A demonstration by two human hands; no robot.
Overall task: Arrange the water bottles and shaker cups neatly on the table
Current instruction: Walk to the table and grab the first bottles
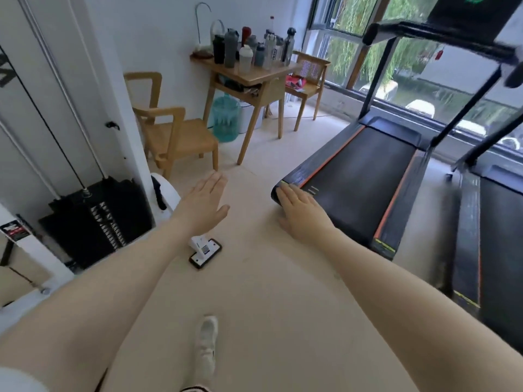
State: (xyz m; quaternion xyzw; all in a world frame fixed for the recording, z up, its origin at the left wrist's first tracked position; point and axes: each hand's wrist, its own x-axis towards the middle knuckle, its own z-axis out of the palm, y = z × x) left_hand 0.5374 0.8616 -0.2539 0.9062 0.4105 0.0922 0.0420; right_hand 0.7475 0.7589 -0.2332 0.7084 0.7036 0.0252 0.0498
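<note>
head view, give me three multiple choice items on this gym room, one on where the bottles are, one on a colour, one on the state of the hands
1. Where do the bottles and shaker cups stand?
A. on the wooden table by the wall
B. on the treadmill belt
C. on the floor by the shoe

2. What colour are the stripes along the treadmill belt?
A. blue
B. orange
C. white

3. How are the two hands?
A. both hold a bottle
B. both open and hold nothing
C. one grips a chair

Answers:
1 A, they crowd the table top.
2 B, orange lines edge the black belt.
3 B, the left hand and right hand show straight fingers, far short of the table.
</note>
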